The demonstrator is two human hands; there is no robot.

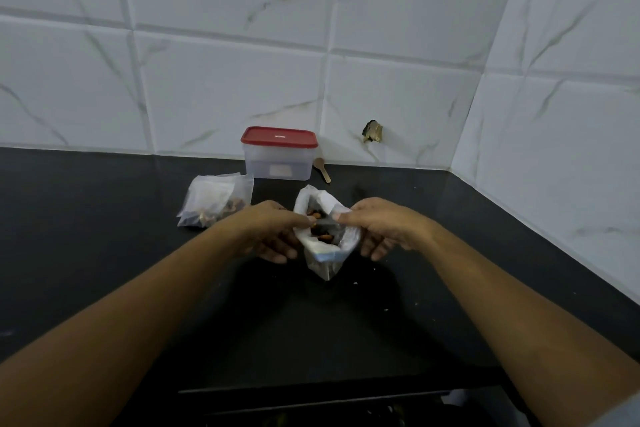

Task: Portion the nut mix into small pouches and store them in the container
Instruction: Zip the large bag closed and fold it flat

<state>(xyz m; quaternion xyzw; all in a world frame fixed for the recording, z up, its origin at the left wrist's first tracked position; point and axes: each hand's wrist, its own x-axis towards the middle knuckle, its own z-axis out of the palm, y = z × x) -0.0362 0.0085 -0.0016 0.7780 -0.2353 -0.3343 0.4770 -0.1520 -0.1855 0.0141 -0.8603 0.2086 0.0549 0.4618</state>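
Desk (381, 322): black, matte, smooth, running into a corner of glossy white wall tiles (225, 80) with grey marble veining. A few pale crumbs (355, 282) lie on it near the middle.

Pouch (325, 269): small, thin translucent plastic, crinkled, standing on the desk at centre with its mouth pulled wide. The nut mix (321, 236) shows inside as brown, oval pieces.

Left hand (268, 230): on the pouch's left rim. Thumb and forefinger are pressed together on the plastic edge. The other fingers (277, 255) curl loosely below, beside the pouch wall.

Right hand (384, 229): mirrors it on the right rim, thumb and forefinger pinching the plastic. The remaining fingers (375, 253) bend under, close to the pouch side. Both forearms are bare.

Far left of the pouch: a heap of translucent plastic bags (214, 201), rumpled, with brown nut pieces inside. Cannot tell how many bags. They lie apart from the hands.

Container (277, 165): clear plastic, rectangular with rounded corners, against the far wall behind the pouch. Its red lid (278, 137) is on. The contents are unclear through the wall.

Just right of the container: a small wooden spoon (322, 168), with its round bowl toward the wall and its handle pointing nearer.

A dark, chipped hole (372, 132) breaks the tile to the far right of the container.
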